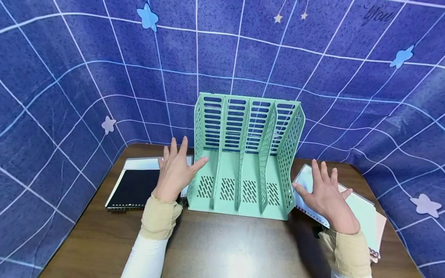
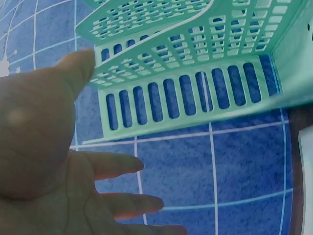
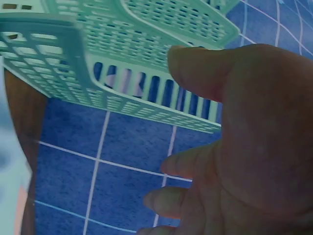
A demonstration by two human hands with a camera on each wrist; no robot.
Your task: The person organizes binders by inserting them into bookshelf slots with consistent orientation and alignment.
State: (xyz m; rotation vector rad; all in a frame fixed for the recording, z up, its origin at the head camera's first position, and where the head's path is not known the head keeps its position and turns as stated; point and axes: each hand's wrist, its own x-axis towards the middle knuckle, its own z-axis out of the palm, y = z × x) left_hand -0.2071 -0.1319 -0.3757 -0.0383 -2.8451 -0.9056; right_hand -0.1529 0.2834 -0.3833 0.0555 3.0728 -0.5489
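A mint-green file rack (image 1: 227,162) with several upright compartments stands at the middle of the table's back, its slots bare. On its left side my left hand (image 1: 175,170) hovers with fingers spread, over a black-covered spiral notebook (image 1: 137,187). My right hand (image 1: 326,195), fingers likewise spread, hangs to the right of the rack above a fanned stack of notebooks (image 1: 365,216) in pale blue, green and pink. In both wrist views the rack (image 2: 186,93) lies beyond the thumb. Neither hand holds anything; whether a thumb touches the rack I cannot tell.
The brown wooden table (image 1: 215,247) has its back edge against a blue cloth backdrop (image 1: 174,46) with white grid lines and stars. The backdrop also wraps round both sides. The rack's side walls rise high between the hands.
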